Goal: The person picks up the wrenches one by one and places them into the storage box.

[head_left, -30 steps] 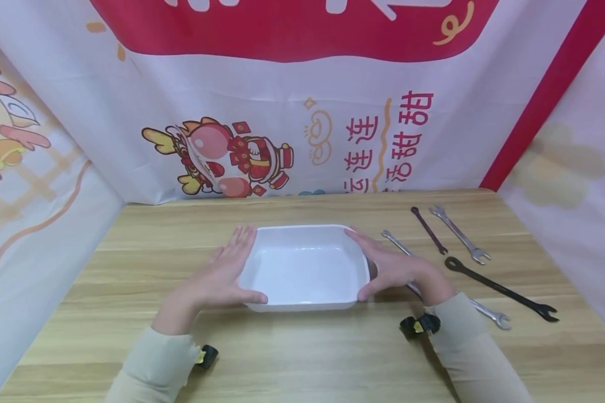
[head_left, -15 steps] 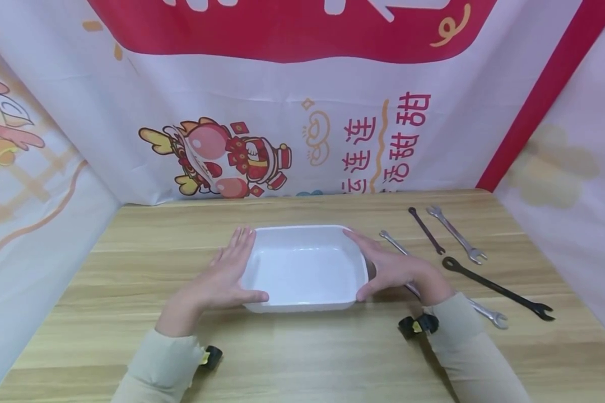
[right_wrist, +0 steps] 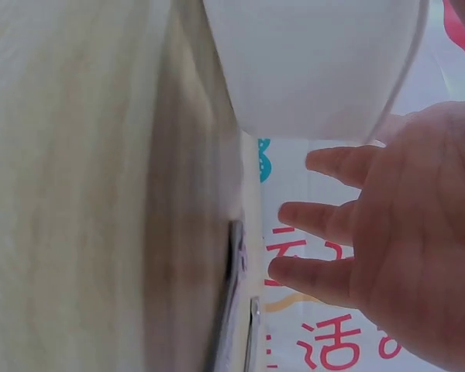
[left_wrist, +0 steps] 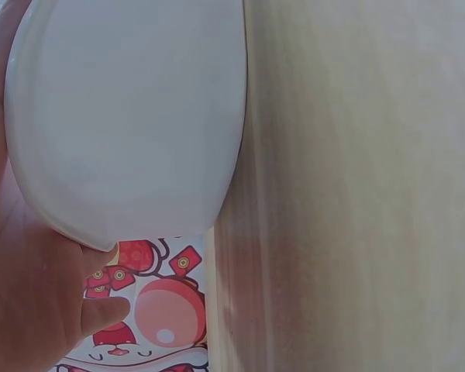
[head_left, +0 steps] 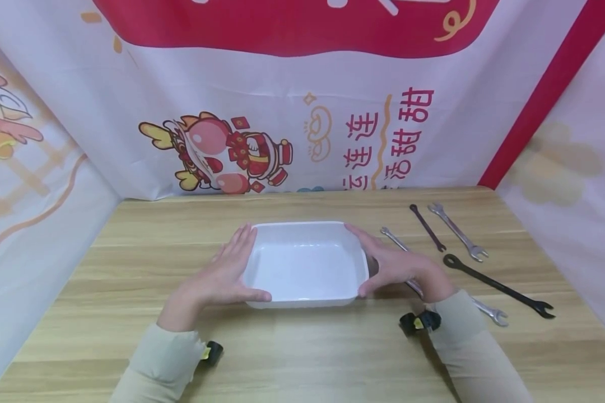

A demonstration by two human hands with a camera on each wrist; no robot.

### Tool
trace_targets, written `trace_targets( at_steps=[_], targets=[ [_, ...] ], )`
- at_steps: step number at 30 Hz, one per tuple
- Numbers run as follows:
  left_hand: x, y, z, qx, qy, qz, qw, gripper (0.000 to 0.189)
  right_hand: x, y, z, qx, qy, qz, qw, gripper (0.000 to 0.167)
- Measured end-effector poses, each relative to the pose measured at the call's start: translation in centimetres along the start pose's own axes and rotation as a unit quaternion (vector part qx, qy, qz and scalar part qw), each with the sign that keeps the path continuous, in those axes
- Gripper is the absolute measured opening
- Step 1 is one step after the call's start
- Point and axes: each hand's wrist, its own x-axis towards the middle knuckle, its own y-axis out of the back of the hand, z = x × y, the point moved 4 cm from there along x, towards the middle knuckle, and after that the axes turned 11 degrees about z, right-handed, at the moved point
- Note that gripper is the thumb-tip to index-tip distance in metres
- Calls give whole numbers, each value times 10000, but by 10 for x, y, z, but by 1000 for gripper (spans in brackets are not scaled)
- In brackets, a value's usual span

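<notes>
White backdrop (head_left: 262, 78), red characters (head_left: 416, 104) 连连 and 甜甜, left hand (head_left: 227, 277), right hand (head_left: 390, 264) both spread against white dish (head_left: 306, 272)

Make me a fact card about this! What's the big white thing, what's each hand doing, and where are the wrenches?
Big thing: white tray, open side up
Left: left hand grips the tray's left end
Right: right hand grips the tray's right end
Wrenches: right of the tray, a small dark wrench, a silver wrench and a long black wrench
Partly hidden: silver wrench parts by the right arm; can't tell how many wrenches
Underneath: wooden table
Behind: printed cloth
</notes>
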Motion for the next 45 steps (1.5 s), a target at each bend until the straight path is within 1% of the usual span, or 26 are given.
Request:
trace_targets(
  at_steps=[4,7,9,11,14,16,19,21,26,30,32,36,39,42,45],
  targets=[
    [-1,0,0,21,-17,17,10000,138,-5,7,1,163,-188,32,9997,131],
    [-1,1,0,37,-45,28,10000,137,-11,16,-1,38,-402,171,9990,126],
    [-2,1,1,33,-56,25,10000,137,-14,22,-3,-147,-444,271,9985,122],
    [-3,2,1,23,-54,21,10000,138,-18,28,-4,-441,-427,406,9973,118],
    [-3,2,0,14,-42,32,10000,138,-20,37,-6,-724,-241,563,9955,108],
    [-4,3,0,10,-30,49,10000,138,-22,41,-7,-839,-142,652,9942,101],
    [-4,3,-1,11,-54,65,10000,137,-25,48,-7,-948,-125,750,9926,91],
    [-3,3,-1,0,-50,51,10000,137,-29,52,-6,-1007,-236,804,9914,87],
    [-1,2,0,-20,-12,-1,10000,139,-40,61,-2,-1260,-677,914,9855,80],
    [1,2,1,4,-45,-26,10000,140,-49,64,1,-1541,-1044,835,9790,73],
    [1,2,1,18,-77,-24,10000,140,-52,65,3,-1642,-1209,718,9764,68],
    [1,3,-1,24,-64,-23,10000,140,-54,61,7,-1644,-1381,448,9757,56],
    [1,3,-2,12,-65,-34,10000,139,-55,57,12,-1551,-1388,256,9778,48],
    [0,2,-2,1,-58,-37,10000,139,-54,54,19,-1519,-1383,146,9786,42],
    [0,2,-2,-7,-73,-34,10000,139,-52,53,25,-1626,-1329,91,9777,38]
  ],
)
